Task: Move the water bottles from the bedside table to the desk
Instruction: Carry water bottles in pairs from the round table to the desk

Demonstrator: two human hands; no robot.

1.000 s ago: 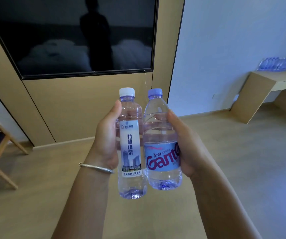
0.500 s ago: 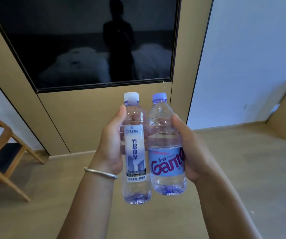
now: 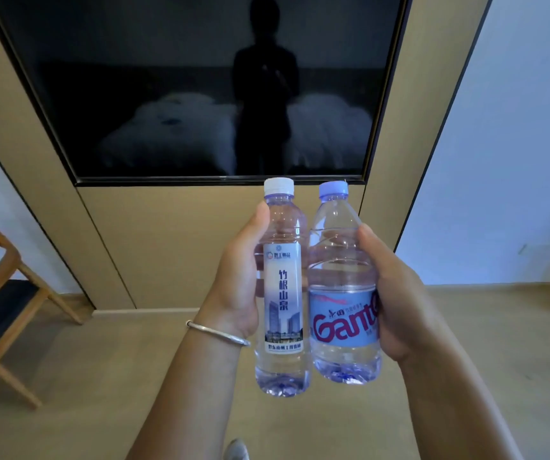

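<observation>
Bottles upright, touching: white-capped bottle [image 3: 282, 293] gripped by left hand [image 3: 237, 287], blue-capped bottle [image 3: 343, 293] by right hand [image 3: 396, 300]. Best carried level, grips firm, to the surface.

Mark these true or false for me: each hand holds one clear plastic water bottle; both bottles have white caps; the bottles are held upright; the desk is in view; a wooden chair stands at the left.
1. Each hand holds one bottle: true. The left hand grips the clear plastic bottle with the white label; the right hand grips the clear plastic bottle with the blue label.
2. Both caps are white: false. The blue-labelled bottle's cap is pale blue.
3. Bottles upright: true, side by side, caps up.
4. Desk in view: false. Only the dark wall screen, wood panelling and floor show.
5. Wooden chair at left: true.
</observation>
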